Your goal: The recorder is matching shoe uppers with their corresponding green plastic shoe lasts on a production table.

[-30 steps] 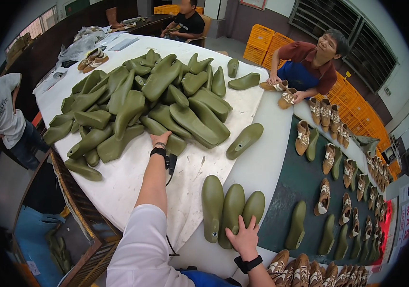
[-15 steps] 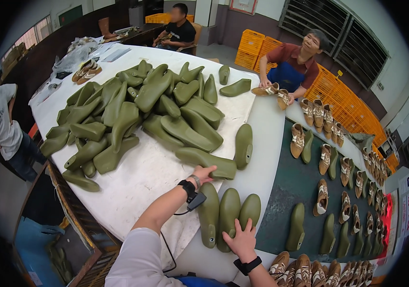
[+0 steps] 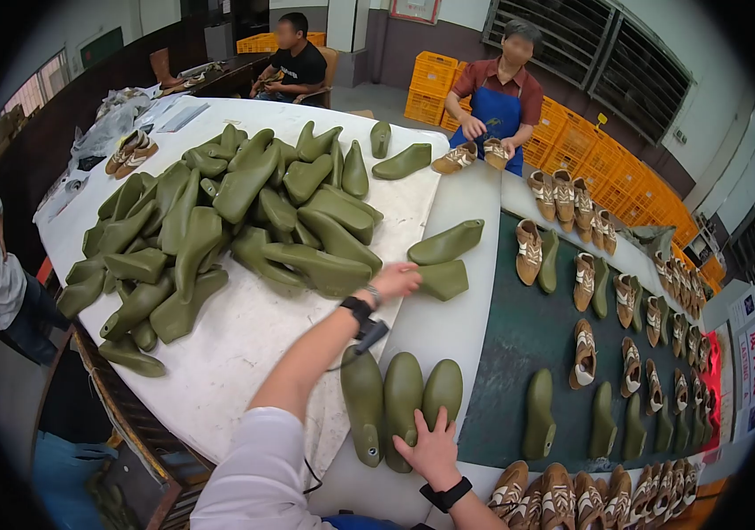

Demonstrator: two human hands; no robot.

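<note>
My left hand (image 3: pixel 395 281) reaches across the white cloth-covered table (image 3: pixel 245 353), its fingers closed on the end of an olive green shoe last (image 3: pixel 441 278). That last lies just right of the big pile of green lasts (image 3: pixel 218 212). Another single last (image 3: pixel 446 242) lies just behind it. My right hand (image 3: pixel 430 449) rests with spread fingers on a row of three green lasts (image 3: pixel 402 399) near the front edge. Both wrists wear black bands.
A dark green belt (image 3: pixel 519 344) on the right carries brown-and-white shoes (image 3: pixel 582 353) and single lasts. More shoes (image 3: pixel 572 495) line its near end. A person in a blue apron (image 3: pixel 497 102) handles shoes at the far end. Yellow crates (image 3: pixel 589 146) stand behind; others work at the far side and the left.
My left hand has drawn back from the pile toward the right and now grips a single last beside it. My right hand has stayed on the three lasts.
</note>
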